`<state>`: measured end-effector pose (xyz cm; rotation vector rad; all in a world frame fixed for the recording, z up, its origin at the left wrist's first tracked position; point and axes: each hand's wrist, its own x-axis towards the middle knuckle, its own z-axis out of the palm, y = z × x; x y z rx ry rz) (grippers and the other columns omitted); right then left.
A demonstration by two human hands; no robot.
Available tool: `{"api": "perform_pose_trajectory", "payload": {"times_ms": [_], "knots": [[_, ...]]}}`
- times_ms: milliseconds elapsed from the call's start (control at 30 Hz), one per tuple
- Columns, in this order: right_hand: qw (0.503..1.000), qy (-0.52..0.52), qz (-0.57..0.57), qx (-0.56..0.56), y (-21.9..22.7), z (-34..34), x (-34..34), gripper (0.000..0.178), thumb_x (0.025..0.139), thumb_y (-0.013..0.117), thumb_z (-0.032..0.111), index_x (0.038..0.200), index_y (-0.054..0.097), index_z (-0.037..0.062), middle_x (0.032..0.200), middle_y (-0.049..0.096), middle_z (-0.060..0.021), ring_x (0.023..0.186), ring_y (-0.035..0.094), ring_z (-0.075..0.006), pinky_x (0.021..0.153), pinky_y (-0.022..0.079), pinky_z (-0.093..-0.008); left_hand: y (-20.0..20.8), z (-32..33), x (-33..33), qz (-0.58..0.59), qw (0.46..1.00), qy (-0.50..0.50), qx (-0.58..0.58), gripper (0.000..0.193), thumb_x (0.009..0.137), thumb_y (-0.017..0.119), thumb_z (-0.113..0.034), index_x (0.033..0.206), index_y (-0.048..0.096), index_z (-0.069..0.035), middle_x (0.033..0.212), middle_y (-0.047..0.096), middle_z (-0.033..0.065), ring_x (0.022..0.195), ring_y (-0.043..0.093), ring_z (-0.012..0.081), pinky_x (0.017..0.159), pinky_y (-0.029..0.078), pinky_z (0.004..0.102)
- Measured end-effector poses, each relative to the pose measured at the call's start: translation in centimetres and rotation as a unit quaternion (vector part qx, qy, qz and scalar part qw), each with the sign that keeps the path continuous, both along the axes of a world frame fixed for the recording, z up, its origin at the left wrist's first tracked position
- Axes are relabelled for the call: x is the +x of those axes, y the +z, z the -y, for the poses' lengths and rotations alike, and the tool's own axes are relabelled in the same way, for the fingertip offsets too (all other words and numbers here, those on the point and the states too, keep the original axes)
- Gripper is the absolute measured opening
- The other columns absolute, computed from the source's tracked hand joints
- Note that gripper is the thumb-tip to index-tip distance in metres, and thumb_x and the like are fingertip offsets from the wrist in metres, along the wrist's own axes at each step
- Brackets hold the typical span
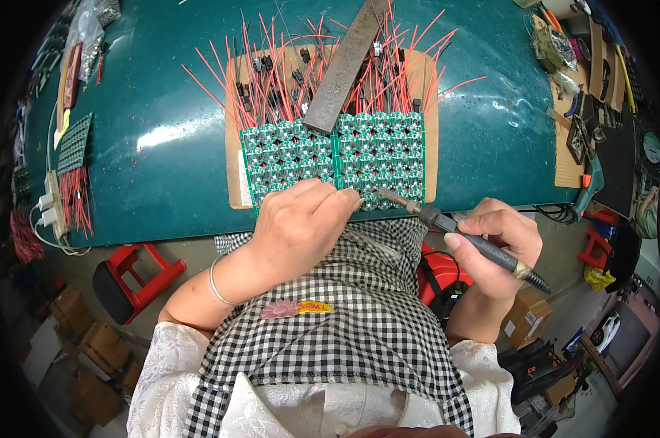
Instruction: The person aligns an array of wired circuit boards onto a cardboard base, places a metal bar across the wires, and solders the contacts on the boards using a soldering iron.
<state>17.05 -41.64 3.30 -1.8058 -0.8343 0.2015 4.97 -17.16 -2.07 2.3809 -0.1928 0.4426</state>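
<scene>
My right hand (499,247) is closed around a dark-handled soldering iron (470,232). The iron's metal tip points left and meets the near rows of a green circuit board panel (381,150). My left hand (301,223) is closed in a pinch over the panel's near edge, close to the tip; what its fingers hold is too small to make out. A second green panel (286,150) lies alongside on the left, partly behind that hand. Red and black wires (253,91) fan out beyond both panels. A flat metal bar (344,69) rests diagonally across the wires and the panels' far edge.
Brown board (236,186) lies beneath the panels on the green tabletop (166,175). At left are another wired panel (74,146) and a power strip (52,208). Tools and a teal glue gun (591,186) sit at right. A red stool (136,281) stands below the table.
</scene>
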Motion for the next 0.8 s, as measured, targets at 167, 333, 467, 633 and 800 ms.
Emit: {"api": "perform_pose_trajectory", "payload": {"times_ms": [167, 333, 467, 633, 800], "knots": [[1.0, -0.011, -0.009, 0.02, 0.3, 0.5, 0.5, 0.022, 0.066, 0.084, -0.004, 0.077, 0.065, -0.0026, 0.066, 0.065, -0.0097, 0.051, 0.055, -0.0132, 0.047, 0.035, -0.0257, 1.0, -0.2, -0.2, 0.0, 0.999, 0.013, -0.029, 0.019, 0.077, 0.08, 0.0, 0.088, 0.065, -0.004, 0.072, 0.061, 0.0078, 0.061, 0.062, 0.0255, 0.053, 0.051, 0.0379], [0.993, -0.052, -0.017, 0.103, 0.1, 2.1, -0.5, 0.019, 0.067, 0.08, -0.006, 0.077, 0.063, -0.0045, 0.067, 0.063, -0.0101, 0.053, 0.053, -0.0127, 0.049, 0.034, -0.0268, 1.4, -0.7, -1.0, 0.016, 0.999, 0.002, -0.031, 0.02, 0.076, 0.081, 0.001, 0.086, 0.064, -0.004, 0.071, 0.061, 0.0073, 0.062, 0.064, 0.0253, 0.054, 0.051, 0.0366], [0.994, -0.052, -0.009, 0.099, -0.3, 2.6, -2.3, 0.02, 0.066, 0.079, -0.007, 0.079, 0.064, -0.0038, 0.066, 0.063, -0.011, 0.052, 0.053, -0.0139, 0.049, 0.037, -0.0271, 1.0, 0.0, -1.7, 0.013, 0.999, -0.017, -0.025, 0.019, 0.076, 0.08, 0.002, 0.087, 0.065, -0.003, 0.072, 0.063, 0.007, 0.061, 0.064, 0.0241, 0.052, 0.051, 0.0355], [0.993, -0.077, -0.019, 0.086, -1.5, 2.8, -4.2, 0.021, 0.068, 0.083, -0.006, 0.079, 0.065, -0.0035, 0.065, 0.064, -0.0102, 0.054, 0.059, -0.0151, 0.05, 0.041, -0.0262, 0.6, 0.6, -1.7, 0.032, 0.998, -0.02, -0.053, 0.021, 0.075, 0.08, 0.007, 0.089, 0.067, -0.002, 0.07, 0.062, 0.0083, 0.057, 0.06, 0.024, 0.051, 0.046, 0.0351], [0.993, -0.084, -0.023, 0.078, -2.0, 2.4, -5.0, 0.021, 0.069, 0.084, -0.005, 0.079, 0.066, -0.0034, 0.066, 0.064, -0.0103, 0.054, 0.059, -0.0146, 0.05, 0.04, -0.0261, 0.5, 0.8, -1.8, 0.035, 0.998, -0.017, -0.04, 0.02, 0.076, 0.08, 0.006, 0.09, 0.067, -0.002, 0.072, 0.064, 0.0091, 0.058, 0.06, 0.0244, 0.052, 0.047, 0.0356]]}}
